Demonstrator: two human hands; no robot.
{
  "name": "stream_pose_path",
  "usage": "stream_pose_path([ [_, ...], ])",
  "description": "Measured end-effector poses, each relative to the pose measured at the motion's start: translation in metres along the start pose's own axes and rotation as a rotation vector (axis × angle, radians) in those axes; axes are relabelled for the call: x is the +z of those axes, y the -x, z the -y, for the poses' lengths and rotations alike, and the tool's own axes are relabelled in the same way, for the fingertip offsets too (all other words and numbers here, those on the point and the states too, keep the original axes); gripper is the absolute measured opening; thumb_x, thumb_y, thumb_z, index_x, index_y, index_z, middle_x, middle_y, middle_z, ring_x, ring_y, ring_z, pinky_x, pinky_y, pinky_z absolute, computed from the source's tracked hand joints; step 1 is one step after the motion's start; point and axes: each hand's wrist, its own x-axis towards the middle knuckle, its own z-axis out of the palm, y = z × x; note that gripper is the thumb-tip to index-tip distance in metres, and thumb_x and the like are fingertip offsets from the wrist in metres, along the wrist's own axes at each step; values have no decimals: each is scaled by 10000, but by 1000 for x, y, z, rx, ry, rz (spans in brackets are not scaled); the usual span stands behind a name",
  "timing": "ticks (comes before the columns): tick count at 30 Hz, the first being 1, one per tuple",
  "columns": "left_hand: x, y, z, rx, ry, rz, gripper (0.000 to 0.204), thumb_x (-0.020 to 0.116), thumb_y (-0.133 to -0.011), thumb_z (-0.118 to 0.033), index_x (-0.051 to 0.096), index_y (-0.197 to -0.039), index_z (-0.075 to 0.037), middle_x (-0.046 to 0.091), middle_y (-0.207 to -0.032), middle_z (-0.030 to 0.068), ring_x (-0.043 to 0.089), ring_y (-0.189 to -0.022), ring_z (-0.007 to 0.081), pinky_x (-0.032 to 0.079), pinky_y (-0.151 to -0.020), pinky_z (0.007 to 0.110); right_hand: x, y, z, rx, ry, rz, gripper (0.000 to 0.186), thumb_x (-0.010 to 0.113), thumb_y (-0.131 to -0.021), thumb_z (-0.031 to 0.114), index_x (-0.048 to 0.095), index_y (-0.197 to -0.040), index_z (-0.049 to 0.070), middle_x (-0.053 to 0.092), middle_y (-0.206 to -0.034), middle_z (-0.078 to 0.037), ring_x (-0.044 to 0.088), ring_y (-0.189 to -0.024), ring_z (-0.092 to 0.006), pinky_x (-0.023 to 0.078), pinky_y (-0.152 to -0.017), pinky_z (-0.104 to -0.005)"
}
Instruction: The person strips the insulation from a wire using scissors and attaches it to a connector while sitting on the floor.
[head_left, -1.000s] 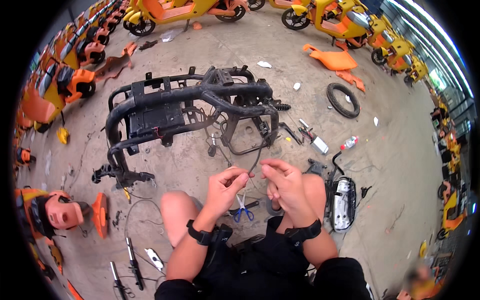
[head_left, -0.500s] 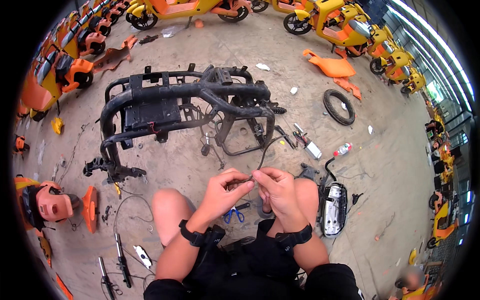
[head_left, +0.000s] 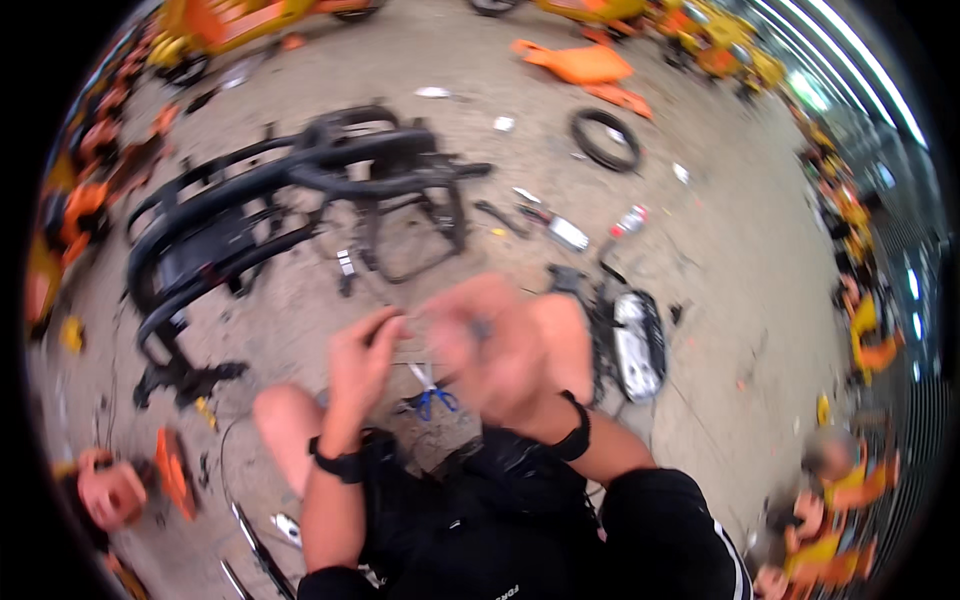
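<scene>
My left hand (head_left: 360, 368) is raised above my lap, fingers bent and thumb close to the forefinger. Whatever lies between those fingertips, I cannot make out. Beside it on the right, my right hand (head_left: 490, 345) is heavily smeared by motion. A dark greyish patch shows at its fingers, too blurred to name. Below and between the hands, scissors (head_left: 432, 402) with blue handles lie on the floor. Beyond my hands, to the left, a black tubular scooter frame (head_left: 300, 170) rests on the floor.
On the right lie a black-and-silver motor-like part (head_left: 640, 345), a bottle (head_left: 630, 220), a tyre (head_left: 605, 140) and an orange panel (head_left: 575, 62). An orange fairing piece (head_left: 175, 470) is at the left. Scooters and people line the right edge.
My hands have come apart from the black cable they both pinched. The right hand is now moving fast. The view has shifted, so the frame appears further left and tilted.
</scene>
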Motion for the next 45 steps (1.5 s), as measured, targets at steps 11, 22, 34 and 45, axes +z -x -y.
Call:
stream_pose_path([
  [11,14,4,-1,60,-103,21,208,599,-901,-116,647,-1017,51,639,-769,45,554,-678,63,425,-606,210,31,0,88,-456,-375,539,104,586,-784,127,587,-771,24,562,-688,-91,548,-596,-227,438,-531,-341],
  [22,13,7,-1,75,-139,-15,205,588,-916,-141,651,-998,35,569,-714,14,515,-667,69,395,-583,216,28,5,105,-437,-575,527,145,580,-787,172,570,-717,45,569,-698,-75,559,-613,-232,419,-512,-364],
  [34,-10,14,-17,329,-20,111,125,568,-882,-42,635,-956,34,572,-767,125,535,-661,210,424,-595,298,9,3,-39,20,287,301,120,627,-817,102,691,-908,58,665,-939,-61,564,-1068,-262,338,-999,-439],
  [45,-12,23,-24,103,394,272,159,546,-928,-70,644,-1003,30,624,-855,63,558,-724,109,434,-632,233,-6,20,-47,297,-111,287,160,660,-859,164,655,-828,7,652,-831,-87,609,-808,-211,449,-840,-360],
])
